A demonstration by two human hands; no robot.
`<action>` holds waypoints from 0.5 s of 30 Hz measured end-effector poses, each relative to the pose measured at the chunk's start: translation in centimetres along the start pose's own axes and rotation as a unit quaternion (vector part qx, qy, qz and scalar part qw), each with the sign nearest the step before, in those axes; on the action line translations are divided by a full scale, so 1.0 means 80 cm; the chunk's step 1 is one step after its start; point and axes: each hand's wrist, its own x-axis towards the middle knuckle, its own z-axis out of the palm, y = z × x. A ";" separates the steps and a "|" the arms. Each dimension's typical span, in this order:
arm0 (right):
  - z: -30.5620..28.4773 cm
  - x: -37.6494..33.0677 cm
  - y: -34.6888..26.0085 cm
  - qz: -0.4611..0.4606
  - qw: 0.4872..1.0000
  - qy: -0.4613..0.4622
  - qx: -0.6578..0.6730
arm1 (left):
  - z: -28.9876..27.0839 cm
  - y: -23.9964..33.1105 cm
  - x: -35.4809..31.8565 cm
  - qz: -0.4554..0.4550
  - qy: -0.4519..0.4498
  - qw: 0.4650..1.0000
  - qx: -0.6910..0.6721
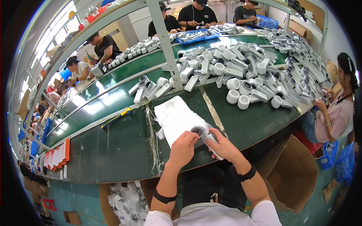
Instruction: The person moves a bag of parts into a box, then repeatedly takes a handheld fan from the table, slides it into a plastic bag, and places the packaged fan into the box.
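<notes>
At the near table edge the left hand and right hand both grip a grey handheld device half inside its clear bag over a white bag stack, while a far-right pile of unbagged devices waits.

Green bench bearing a heap of white handheld devices; a yellow-handled tool near its left part; a blue tray at the far side; an open cardboard box on the floor at right.
</notes>
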 end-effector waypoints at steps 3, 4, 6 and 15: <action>0.011 0.004 0.002 -0.006 0.996 0.009 0.087 | 0.008 0.003 -0.006 0.030 0.016 0.999 0.037; 0.014 0.007 0.005 -0.010 0.991 0.009 0.133 | 0.011 0.004 -0.008 0.059 0.019 0.997 0.054; 0.021 0.008 0.007 -0.021 0.984 0.005 0.176 | 0.015 0.004 -0.010 0.089 0.021 0.993 0.071; 0.040 0.037 0.022 -0.108 0.942 0.065 0.310 | 0.024 -0.014 -0.047 -0.049 -0.030 0.964 -0.260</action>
